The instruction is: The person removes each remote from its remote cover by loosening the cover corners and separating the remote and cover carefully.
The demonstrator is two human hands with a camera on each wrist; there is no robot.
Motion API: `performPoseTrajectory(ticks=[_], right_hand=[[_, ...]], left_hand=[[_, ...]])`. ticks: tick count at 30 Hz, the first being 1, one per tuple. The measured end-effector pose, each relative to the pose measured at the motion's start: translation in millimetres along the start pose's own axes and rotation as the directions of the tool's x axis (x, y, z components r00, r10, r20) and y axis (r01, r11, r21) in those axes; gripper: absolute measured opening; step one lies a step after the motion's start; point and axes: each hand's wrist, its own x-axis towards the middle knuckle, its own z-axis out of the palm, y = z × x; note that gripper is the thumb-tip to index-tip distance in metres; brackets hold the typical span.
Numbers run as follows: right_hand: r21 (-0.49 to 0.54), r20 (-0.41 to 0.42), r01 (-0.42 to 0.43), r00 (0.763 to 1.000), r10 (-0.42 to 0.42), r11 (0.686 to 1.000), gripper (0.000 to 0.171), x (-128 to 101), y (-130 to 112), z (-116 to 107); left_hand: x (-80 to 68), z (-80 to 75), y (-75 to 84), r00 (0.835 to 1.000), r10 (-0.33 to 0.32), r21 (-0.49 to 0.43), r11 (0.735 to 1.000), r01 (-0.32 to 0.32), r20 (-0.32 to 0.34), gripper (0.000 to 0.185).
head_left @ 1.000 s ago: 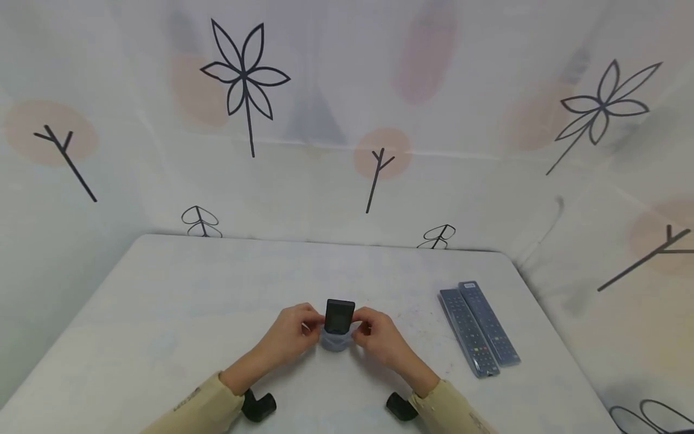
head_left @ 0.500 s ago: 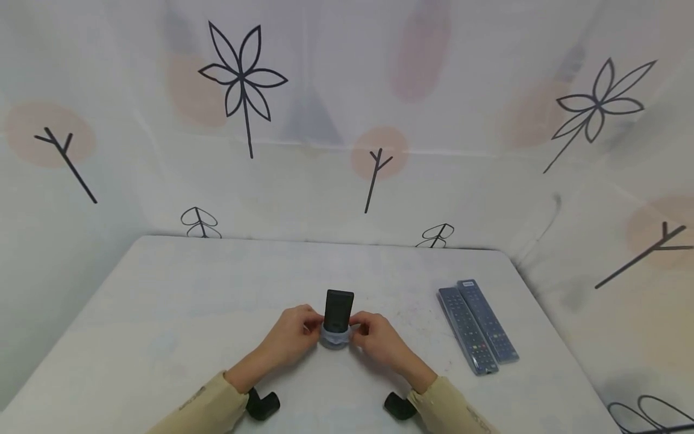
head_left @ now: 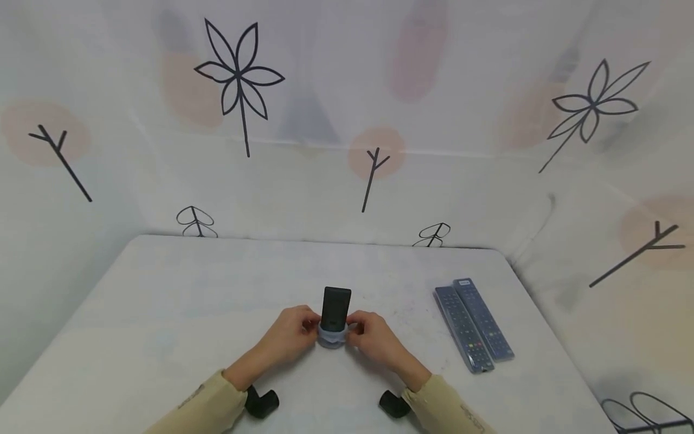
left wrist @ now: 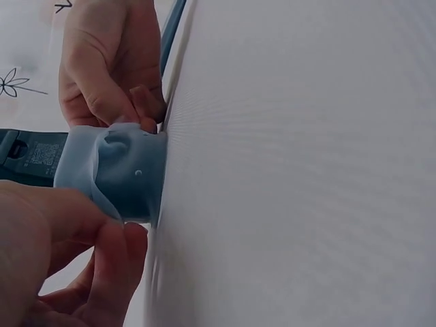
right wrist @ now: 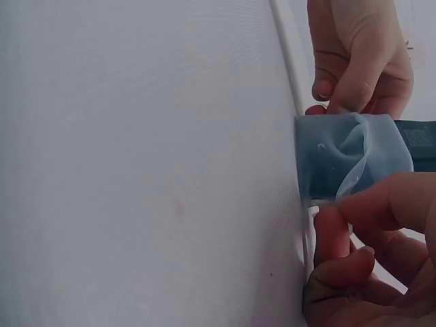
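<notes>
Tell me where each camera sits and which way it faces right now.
Head: above, facing forward and down at the table; both hands, sleeves show.
Left wrist: low, sideways; left hand pinching the cover.
Right wrist: low, opposite; right hand pinching it.
Shared: cover, remote, both hands.

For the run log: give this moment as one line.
left hand: pinches silicone cover | right hand: pinches cover | black remote: upright on table, lower end in cover | two covered remotes: flat, right
</notes>
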Motion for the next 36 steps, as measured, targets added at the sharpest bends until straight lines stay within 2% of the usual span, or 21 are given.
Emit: performPoseTrajectory(ticks=[8, 13, 20, 27, 32, 36], right_hand=[[-0.032, 0.007, -0.027, 1.0, 0.027, 0.999, 0.024, -0.4, -3.4, -0.4], [-0.038, -0.005, -0.024, 1.0, 0.024, 0.999, 0.024, -0.6, -3.9, -0.1], [-0.01, -0.026, -0.049, 0.998, 0.049, 0.999, 0.024, -0.4, -4.5, 2.9], [0.034, -0.033, -0.097, 0.995, 0.098, 0.995, 0.023, -0.5, -4.6, 5.0], [0.02, -0.03, -0.092, 0.995, 0.093, 0.996, 0.023, -1.6, -5.4, 3.9], [-0.017, -0.077, -0.074, 0.994, 0.073, 0.997, 0.023, -4.9, -8.9, 3.2]], left_hand=[[0.1, 3.3, -3.6, 1.0, 0.011, -0.004, 1.0, -0.011, 0.0, 0.023], [0.3, 4.8, -3.0, 0.999, -0.033, 0.001, 0.999, 0.033, -0.01, 0.022], [0.4, 2.5, -1.5, 0.991, -0.13, -0.054, 0.99, 0.13, 0.003, 0.031], [-1.6, 3.0, 0.8, 0.984, -0.176, -0.064, 0.983, 0.175, -0.024, 0.028], [-0.8, 3.6, 2.5, 0.982, -0.189, -0.056, 0.981, 0.187, -0.03, 0.025], [-0.3, 3.8, 3.2, 0.98, -0.194, -0.06, 0.98, 0.191, -0.038, 0.025]])
